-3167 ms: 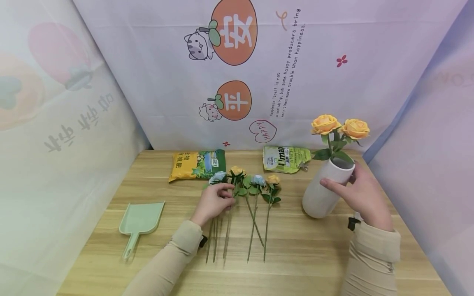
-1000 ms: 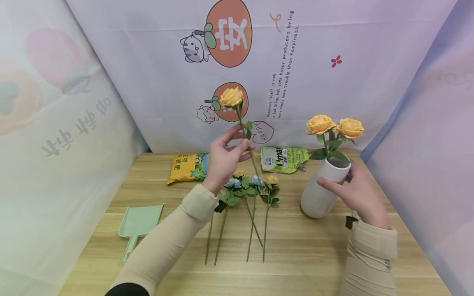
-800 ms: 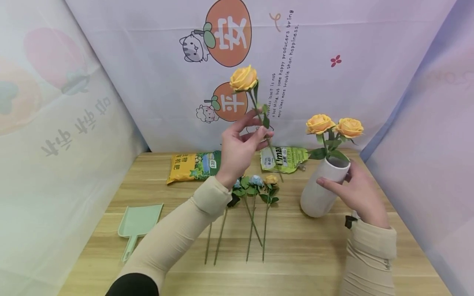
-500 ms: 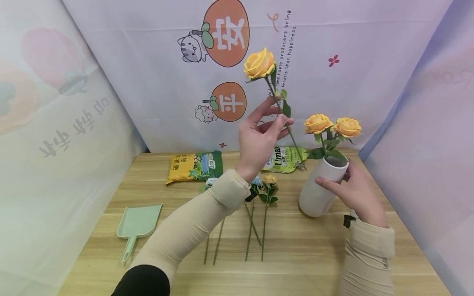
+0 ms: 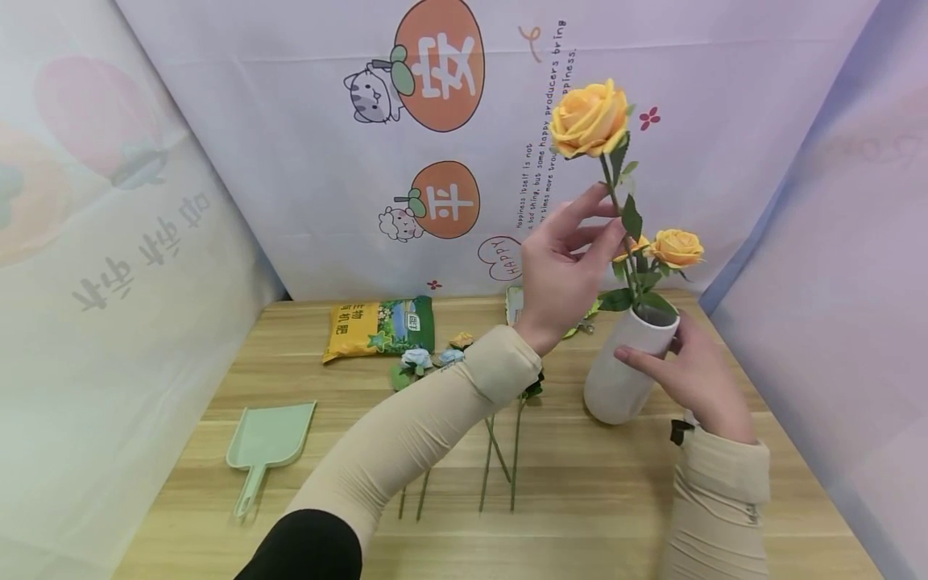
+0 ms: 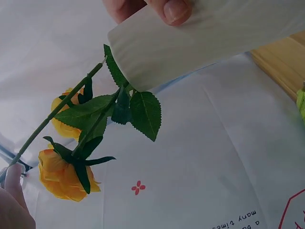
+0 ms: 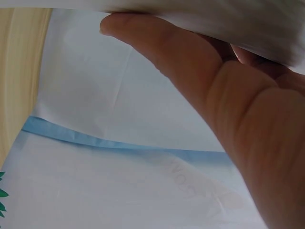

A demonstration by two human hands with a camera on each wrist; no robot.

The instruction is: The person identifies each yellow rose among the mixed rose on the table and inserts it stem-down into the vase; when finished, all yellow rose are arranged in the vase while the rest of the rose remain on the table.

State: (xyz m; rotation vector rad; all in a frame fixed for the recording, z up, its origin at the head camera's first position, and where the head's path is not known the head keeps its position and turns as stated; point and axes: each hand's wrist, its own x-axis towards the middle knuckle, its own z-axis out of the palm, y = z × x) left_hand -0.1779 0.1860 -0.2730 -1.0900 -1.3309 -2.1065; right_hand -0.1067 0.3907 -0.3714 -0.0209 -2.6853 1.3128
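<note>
My left hand (image 5: 569, 270) pinches the stem of a yellow rose (image 5: 590, 121), its bloom raised high at the right. The stem's cut end (image 6: 101, 66) points at the mouth of the white vase (image 5: 623, 374), close by the rim in the left wrist view. Two other yellow roses (image 5: 677, 248) stand in the vase, one partly covered by the left hand. My right hand (image 5: 699, 379) grips the vase near its top, thumb in front, and the vase leans to the right. In the right wrist view the thumb (image 7: 157, 43) lies along the vase wall.
Several blue roses (image 5: 416, 360) and yellow roses (image 5: 461, 340) lie mid-table, partly under the left sleeve. A green dustpan (image 5: 270, 435) lies at left. A yellow-green bag (image 5: 380, 328) and a mostly hidden green pouch (image 5: 513, 302) lie at the back, before a printed curtain (image 5: 326, 161).
My left hand has lifted the yellow rose from among the flowers on the table and carried it right to the vase mouth. The right hand keeps its grip on the vase, almost unmoved.
</note>
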